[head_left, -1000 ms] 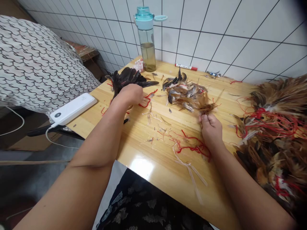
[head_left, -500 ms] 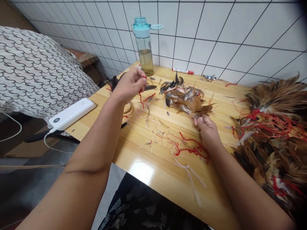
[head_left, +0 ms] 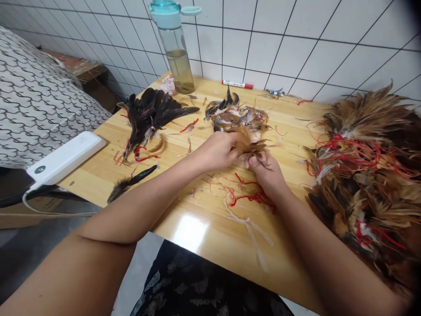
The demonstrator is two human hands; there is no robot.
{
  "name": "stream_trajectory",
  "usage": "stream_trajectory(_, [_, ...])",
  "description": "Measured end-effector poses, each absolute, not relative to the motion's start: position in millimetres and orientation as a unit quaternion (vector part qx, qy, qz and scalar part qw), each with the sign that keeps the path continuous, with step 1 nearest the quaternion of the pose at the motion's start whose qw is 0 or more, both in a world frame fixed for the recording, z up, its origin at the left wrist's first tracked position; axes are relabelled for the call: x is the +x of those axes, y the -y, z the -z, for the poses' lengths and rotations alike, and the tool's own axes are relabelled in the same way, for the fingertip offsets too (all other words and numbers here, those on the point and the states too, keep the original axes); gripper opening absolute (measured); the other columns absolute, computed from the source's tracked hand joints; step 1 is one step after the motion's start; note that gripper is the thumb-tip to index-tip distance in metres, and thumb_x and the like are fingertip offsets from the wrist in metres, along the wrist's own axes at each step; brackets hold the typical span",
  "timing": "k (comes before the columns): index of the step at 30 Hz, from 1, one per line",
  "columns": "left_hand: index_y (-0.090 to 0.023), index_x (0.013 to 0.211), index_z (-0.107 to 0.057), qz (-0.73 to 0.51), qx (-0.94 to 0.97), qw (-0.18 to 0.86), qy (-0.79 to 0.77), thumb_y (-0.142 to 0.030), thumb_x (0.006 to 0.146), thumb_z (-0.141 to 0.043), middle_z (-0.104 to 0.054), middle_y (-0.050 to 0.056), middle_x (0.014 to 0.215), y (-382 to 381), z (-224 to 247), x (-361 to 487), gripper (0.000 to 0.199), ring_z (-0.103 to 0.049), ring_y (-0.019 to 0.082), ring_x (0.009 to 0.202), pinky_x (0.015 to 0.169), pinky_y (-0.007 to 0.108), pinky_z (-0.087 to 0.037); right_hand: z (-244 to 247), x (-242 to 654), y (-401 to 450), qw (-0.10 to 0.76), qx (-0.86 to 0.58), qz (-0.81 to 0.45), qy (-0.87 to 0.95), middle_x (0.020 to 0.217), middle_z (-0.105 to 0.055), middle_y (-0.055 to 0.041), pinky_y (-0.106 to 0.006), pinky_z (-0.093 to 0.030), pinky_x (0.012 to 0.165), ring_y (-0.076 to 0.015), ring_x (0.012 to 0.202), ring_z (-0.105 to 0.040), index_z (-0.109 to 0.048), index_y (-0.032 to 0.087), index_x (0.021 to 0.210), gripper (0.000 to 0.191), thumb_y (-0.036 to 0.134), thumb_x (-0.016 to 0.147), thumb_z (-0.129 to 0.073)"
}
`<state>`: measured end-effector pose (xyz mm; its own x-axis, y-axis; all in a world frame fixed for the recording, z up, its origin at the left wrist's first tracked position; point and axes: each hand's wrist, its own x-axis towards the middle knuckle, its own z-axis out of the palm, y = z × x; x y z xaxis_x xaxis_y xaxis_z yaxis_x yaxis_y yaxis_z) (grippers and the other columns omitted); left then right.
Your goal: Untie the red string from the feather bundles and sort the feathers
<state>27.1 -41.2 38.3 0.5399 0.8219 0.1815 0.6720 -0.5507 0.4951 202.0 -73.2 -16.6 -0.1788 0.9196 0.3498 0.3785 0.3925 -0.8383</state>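
My right hand [head_left: 268,173] pinches the base of a small bunch of brown feathers [head_left: 246,142] above the middle of the table. Against the bunch's left side, my left hand [head_left: 220,150] has its fingers curled closed, with the fingertips partly hidden by the feathers. Just behind both hands lies a pile of loose grey and brown feathers [head_left: 241,115]. Below them a tangle of red yarn [head_left: 245,197] rests on the wood, with white plastic strips [head_left: 251,228] nearer to me.
Black feathers [head_left: 148,112] lie at the left, beside a clear bottle [head_left: 180,70] with a blue lid. A white power bank [head_left: 67,156] overhangs the left edge. Big tied feather bundles [head_left: 368,210] fill the right side. A red marker [head_left: 237,84] sits by the tiled wall.
My left hand has come from the far left, where it held red yarn, to the feathers at my right hand. The black feathers now show, and the view has shifted slightly.
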Motion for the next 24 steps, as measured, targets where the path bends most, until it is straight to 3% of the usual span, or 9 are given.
stream_trajectory(6, [-0.016,0.079,-0.063,-0.285,0.758,0.39,-0.437,-0.021,0.079,-0.057,-0.066,0.002,0.075,47.8,-13.8,39.1,0.008,-0.059,0.013,0.071,0.066,0.024,-0.045,17.5,205.6,68.3,0.464,-0.496,-0.29,0.675,0.069,-0.054,-0.0032,-0.034,-0.042,0.071,-0.0194,0.073,-0.052,-0.046,0.023,0.062,0.044,0.057,0.089,-0.042])
stream_trajectory(10, [-0.016,0.074,-0.056,-0.312,0.679,0.523,-0.409,-0.025,0.08,-0.06,-0.059,0.0,0.068,53.3,-11.0,39.8,0.012,-0.053,0.009,0.063,0.061,0.022,-0.043,14.0,205.3,71.2,0.462,-0.505,-0.272,0.676,0.064,-0.054,-0.0025,-0.033,-0.042,0.067,-0.0185,0.067,-0.053,-0.043,0.023,0.061,0.044,0.057,0.089,-0.041])
stream_trajectory(14, [-0.016,0.073,-0.052,-0.298,0.648,0.59,-0.378,-0.025,0.078,-0.064,-0.054,-0.002,0.067,53.1,-19.4,28.4,0.016,-0.048,0.007,0.059,0.059,0.021,-0.039,15.9,205.7,71.5,0.461,-0.508,-0.307,0.659,0.059,-0.049,0.0008,-0.031,-0.041,0.058,-0.0149,0.053,-0.05,-0.042,0.024,0.065,0.044,0.06,0.09,-0.039])
stream_trajectory(19, [-0.016,0.077,-0.053,-0.3,0.656,0.569,-0.394,-0.022,0.079,-0.062,-0.055,-0.002,0.067,42.9,-21.5,12.3,0.01,-0.047,0.007,0.057,0.058,0.02,-0.037,24.4,213.0,65.9,0.458,-0.524,-0.352,0.626,0.054,-0.046,0.0029,-0.029,-0.038,0.051,-0.0127,0.045,-0.043,-0.045,0.024,0.067,0.046,0.064,0.088,-0.041])
stream_trajectory(24, [-0.016,0.077,-0.055,-0.307,0.754,0.392,-0.429,-0.02,0.08,-0.057,-0.054,-0.003,0.065,39.1,-15.2,10.2,0.005,-0.047,0.009,0.06,0.057,0.021,-0.036,22.8,214.0,66.4,0.436,-0.493,-0.365,0.659,0.067,-0.054,-0.0026,-0.032,-0.043,0.065,-0.0171,0.068,-0.052,-0.046,0.022,0.06,0.052,0.068,0.085,-0.047])
